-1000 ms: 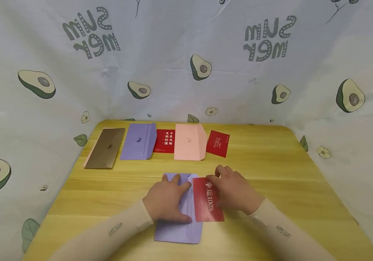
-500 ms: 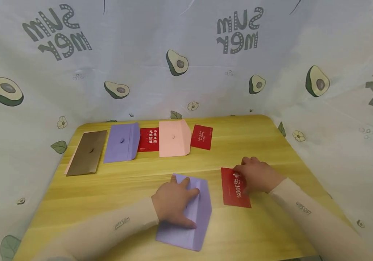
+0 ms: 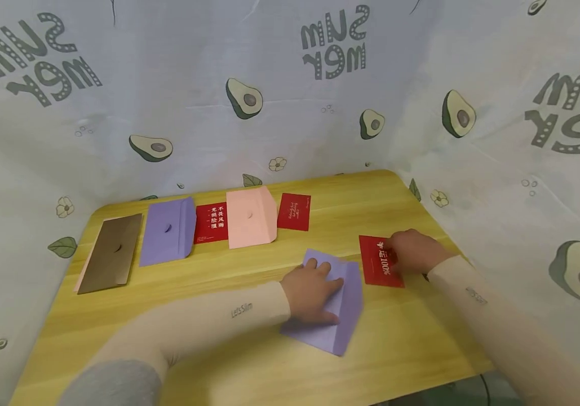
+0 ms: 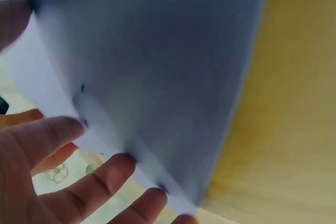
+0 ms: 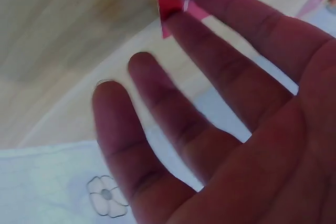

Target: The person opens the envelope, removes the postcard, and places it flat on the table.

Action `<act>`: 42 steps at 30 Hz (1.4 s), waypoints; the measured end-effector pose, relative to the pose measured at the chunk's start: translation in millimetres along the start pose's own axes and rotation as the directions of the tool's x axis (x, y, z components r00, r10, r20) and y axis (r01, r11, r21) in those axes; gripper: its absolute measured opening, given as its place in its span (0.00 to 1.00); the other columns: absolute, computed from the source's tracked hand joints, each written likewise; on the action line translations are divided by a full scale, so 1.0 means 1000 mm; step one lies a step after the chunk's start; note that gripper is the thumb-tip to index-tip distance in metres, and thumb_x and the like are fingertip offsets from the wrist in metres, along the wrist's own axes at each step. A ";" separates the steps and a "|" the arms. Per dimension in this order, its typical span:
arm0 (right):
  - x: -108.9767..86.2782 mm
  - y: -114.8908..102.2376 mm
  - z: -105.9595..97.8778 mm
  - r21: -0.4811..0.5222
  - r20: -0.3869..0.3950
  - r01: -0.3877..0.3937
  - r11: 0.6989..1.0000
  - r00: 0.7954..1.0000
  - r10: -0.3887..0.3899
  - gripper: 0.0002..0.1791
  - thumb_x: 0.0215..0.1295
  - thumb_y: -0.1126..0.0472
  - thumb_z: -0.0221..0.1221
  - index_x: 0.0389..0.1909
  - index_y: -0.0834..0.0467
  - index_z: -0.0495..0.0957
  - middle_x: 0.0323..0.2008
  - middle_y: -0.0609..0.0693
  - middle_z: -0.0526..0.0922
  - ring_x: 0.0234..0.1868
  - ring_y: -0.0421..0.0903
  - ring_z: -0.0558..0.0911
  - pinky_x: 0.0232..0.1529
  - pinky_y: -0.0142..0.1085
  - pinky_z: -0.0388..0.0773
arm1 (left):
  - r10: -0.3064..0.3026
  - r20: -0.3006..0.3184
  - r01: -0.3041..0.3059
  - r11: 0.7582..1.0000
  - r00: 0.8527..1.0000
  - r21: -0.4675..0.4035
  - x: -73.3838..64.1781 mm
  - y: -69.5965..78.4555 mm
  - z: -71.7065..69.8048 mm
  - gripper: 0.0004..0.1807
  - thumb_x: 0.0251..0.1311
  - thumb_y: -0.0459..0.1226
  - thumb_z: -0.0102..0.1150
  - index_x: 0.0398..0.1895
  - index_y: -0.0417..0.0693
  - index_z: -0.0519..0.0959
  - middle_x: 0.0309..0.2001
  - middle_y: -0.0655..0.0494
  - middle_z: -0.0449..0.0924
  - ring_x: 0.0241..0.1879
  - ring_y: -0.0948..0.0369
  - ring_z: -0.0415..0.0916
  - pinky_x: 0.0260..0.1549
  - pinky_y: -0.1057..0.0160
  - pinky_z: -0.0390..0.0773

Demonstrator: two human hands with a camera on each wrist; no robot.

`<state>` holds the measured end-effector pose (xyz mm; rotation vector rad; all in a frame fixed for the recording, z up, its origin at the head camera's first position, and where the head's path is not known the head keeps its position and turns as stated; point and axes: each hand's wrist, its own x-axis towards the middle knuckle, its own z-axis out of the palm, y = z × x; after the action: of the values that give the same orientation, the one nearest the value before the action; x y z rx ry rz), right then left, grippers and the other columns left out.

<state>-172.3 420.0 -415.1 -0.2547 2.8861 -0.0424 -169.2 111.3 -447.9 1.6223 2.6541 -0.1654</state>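
My left hand (image 3: 312, 294) lies with spread fingers on a purple envelope (image 3: 320, 336) near the middle of the table. The envelope's pointed flap stretches out to the right. In the left wrist view, separate fingertips touch the face of that envelope (image 4: 157, 61). Farther right, my right hand (image 3: 416, 252) pinches the right edge of a red card (image 3: 373, 268) with white Chinese characters and "100%". The right wrist view has two fingers on the red card (image 5: 170, 3), with the other two extended off it; the thumb is hidden there.
Along the back of the wooden table (image 3: 249, 361) lie a brown envelope (image 3: 109, 254) over a pale pink one, a purple envelope (image 3: 163, 237), a red card (image 3: 212, 225), a pink envelope (image 3: 249, 220) and another red card (image 3: 295, 211). Avocado-print cloth (image 3: 178, 96) surrounds the table.
My right hand has carried the red card rightward, away from the purple envelope under my left hand, which has tilted. The head view has turned to the right.
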 end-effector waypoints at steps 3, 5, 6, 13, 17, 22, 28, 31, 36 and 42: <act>0.006 0.013 0.003 0.004 -0.014 -0.032 0.999 0.999 0.032 0.18 0.59 0.47 0.75 0.40 0.55 0.84 0.26 0.44 0.76 0.31 0.46 0.75 0.35 0.44 0.75 | -0.039 -0.007 0.039 0.999 0.999 -0.009 0.022 0.002 -0.003 0.39 0.67 0.72 0.48 0.76 0.66 0.70 0.55 0.55 0.76 0.49 0.52 0.73 0.52 0.49 0.78; 0.012 0.021 0.006 0.005 -0.038 -0.035 0.999 0.999 0.036 0.22 0.60 0.43 0.74 0.43 0.56 0.84 0.26 0.44 0.77 0.32 0.46 0.76 0.37 0.45 0.76 | -0.071 -0.014 0.070 0.997 0.997 -0.022 0.035 0.001 -0.004 0.36 0.69 0.70 0.45 0.71 0.63 0.71 0.51 0.56 0.77 0.47 0.52 0.74 0.50 0.50 0.77; 0.015 0.024 0.007 0.005 -0.048 -0.038 0.999 0.998 0.038 0.24 0.60 0.43 0.74 0.45 0.57 0.83 0.27 0.44 0.77 0.32 0.47 0.76 0.38 0.46 0.77 | -0.083 -0.013 0.083 0.996 0.996 -0.021 0.041 0.000 -0.004 0.35 0.70 0.70 0.44 0.68 0.61 0.72 0.50 0.56 0.77 0.46 0.52 0.74 0.49 0.50 0.77; 0.039 0.041 0.000 -0.012 -0.067 -0.073 0.997 0.995 0.072 0.26 0.63 0.44 0.73 0.49 0.60 0.84 0.35 0.53 0.82 0.39 0.55 0.81 0.47 0.54 0.80 | -0.159 0.004 0.159 0.987 0.987 -0.026 0.082 -0.015 0.000 0.37 0.72 0.69 0.40 0.68 0.55 0.75 0.60 0.53 0.76 0.53 0.50 0.73 0.48 0.49 0.77; 0.054 0.046 -0.008 -0.046 -0.107 -0.125 0.991 0.987 0.119 0.26 0.64 0.44 0.72 0.51 0.61 0.85 0.47 0.62 0.79 0.47 0.62 0.79 0.53 0.59 0.78 | -0.214 -0.030 0.213 0.976 0.976 -0.051 0.108 -0.029 0.003 0.39 0.72 0.69 0.42 0.69 0.53 0.76 0.57 0.51 0.73 0.54 0.51 0.69 0.46 0.50 0.77; 0.074 0.053 -0.002 -0.039 -0.116 -0.114 0.993 0.987 0.109 0.19 0.66 0.47 0.71 0.41 0.60 0.85 0.39 0.58 0.80 0.43 0.58 0.80 0.51 0.55 0.78 | -0.283 -0.026 0.280 0.957 0.959 -0.074 0.131 -0.040 0.012 0.42 0.72 0.68 0.42 0.75 0.51 0.72 0.58 0.50 0.71 0.58 0.50 0.65 0.49 0.49 0.74; 0.091 0.064 0.006 0.024 -0.193 -0.080 0.997 0.978 0.083 0.14 0.69 0.52 0.69 0.33 0.58 0.80 0.32 0.53 0.79 0.35 0.55 0.80 0.42 0.51 0.78 | -0.322 -0.042 0.315 0.942 0.946 -0.117 0.150 -0.048 0.013 0.40 0.74 0.66 0.40 0.82 0.60 0.64 0.64 0.49 0.71 0.61 0.47 0.66 0.55 0.44 0.73; 0.099 0.066 0.011 0.060 -0.244 -0.101 0.993 0.963 0.112 0.13 0.71 0.52 0.68 0.35 0.57 0.79 0.32 0.52 0.78 0.33 0.53 0.79 0.41 0.49 0.77 | -0.323 -0.068 0.313 0.941 0.944 -0.126 0.151 -0.053 0.012 0.36 0.75 0.64 0.40 0.79 0.62 0.67 0.62 0.49 0.74 0.60 0.47 0.68 0.54 0.45 0.73; 0.108 0.072 0.013 0.097 -0.258 -0.135 0.986 0.954 0.156 0.12 0.71 0.51 0.68 0.37 0.55 0.80 0.32 0.51 0.80 0.33 0.52 0.80 0.40 0.49 0.78 | -0.316 -0.061 0.306 0.943 0.947 -0.134 0.156 -0.058 0.013 0.33 0.75 0.63 0.40 0.74 0.60 0.71 0.60 0.49 0.75 0.59 0.47 0.69 0.53 0.46 0.73; 0.111 0.074 0.012 0.112 -0.245 -0.134 0.985 0.957 0.158 0.10 0.73 0.53 0.67 0.38 0.55 0.81 0.31 0.50 0.81 0.32 0.52 0.80 0.39 0.49 0.79 | -0.321 -0.029 0.316 0.942 0.947 -0.112 0.156 -0.056 0.010 0.33 0.75 0.62 0.40 0.73 0.58 0.73 0.60 0.48 0.75 0.58 0.47 0.69 0.53 0.46 0.74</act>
<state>-287.5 473.3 -456.8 -0.0172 3.1366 -0.1986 -290.7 223.4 -465.4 1.1719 2.8889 0.0093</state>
